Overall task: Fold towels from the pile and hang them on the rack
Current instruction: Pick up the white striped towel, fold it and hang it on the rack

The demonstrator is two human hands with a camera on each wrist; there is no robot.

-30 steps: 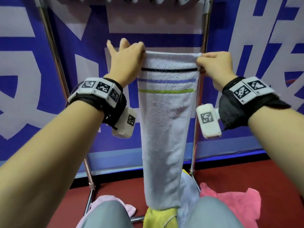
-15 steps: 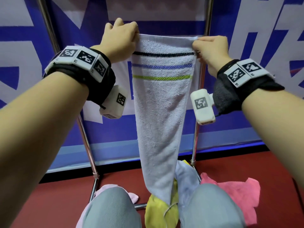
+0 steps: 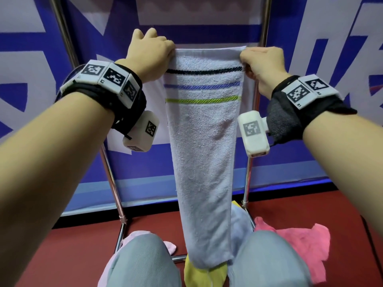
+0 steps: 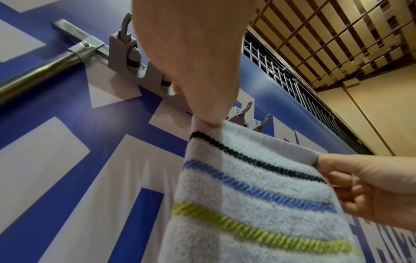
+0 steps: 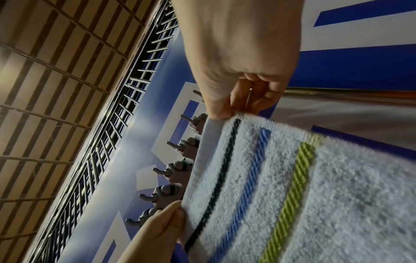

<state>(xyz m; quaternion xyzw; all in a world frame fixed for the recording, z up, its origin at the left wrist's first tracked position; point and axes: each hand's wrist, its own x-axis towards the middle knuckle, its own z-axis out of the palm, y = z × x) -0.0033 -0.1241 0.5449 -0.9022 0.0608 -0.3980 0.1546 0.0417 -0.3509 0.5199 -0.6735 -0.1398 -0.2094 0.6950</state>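
A pale blue towel (image 3: 203, 152) with a black, a blue and a green stripe hangs long and narrow in front of me, folded lengthwise. My left hand (image 3: 152, 52) pinches its top left corner and my right hand (image 3: 260, 63) pinches its top right corner, stretching the top edge level. In the left wrist view the towel (image 4: 258, 195) is held just below the rack's clip bar (image 4: 126, 58). The right wrist view shows the towel's (image 5: 292, 186) top edge beside a row of grey clips (image 5: 178, 167). The towel's lower end reaches down between my knees.
The rack's metal uprights (image 3: 253, 141) stand left and right of the towel before a blue and white banner. On the red floor lie a pink towel (image 3: 300, 243), a yellow one (image 3: 196, 275), a light blue one (image 3: 240, 224) and a pale pink one (image 3: 132, 240).
Both hands still hold the same top corners. The towel rose between the first two frames, then sits slightly lower in view now; its lower end hangs between my knees.
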